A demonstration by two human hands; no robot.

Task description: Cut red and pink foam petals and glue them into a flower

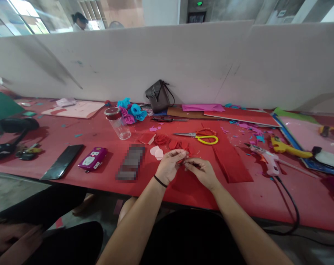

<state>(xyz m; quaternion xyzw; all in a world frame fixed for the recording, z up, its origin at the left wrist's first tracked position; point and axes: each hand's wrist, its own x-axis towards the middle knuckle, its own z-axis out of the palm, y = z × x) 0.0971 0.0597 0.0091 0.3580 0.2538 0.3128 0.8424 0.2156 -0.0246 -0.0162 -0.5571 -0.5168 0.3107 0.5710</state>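
Note:
Above the front part of the red table, my left hand pinches a small piece of red paper, partly hidden by the fingers. My right hand meets it from the other side, its thumb and forefinger closed on the same piece's lower edge. Just beyond the hands lie cut red paper pieces and a few pale pink paper petals. Scissors with yellow handles rest behind them, blades pointing left. To the right of my right hand is a folded strip of red paper.
A corded pink glue gun and a yellow glue gun lie at right. Leftward are a blurred-out dark rectangle, a purple device and a lidded clear jar. Paper flowers and a bag stand behind. Someone sits at left.

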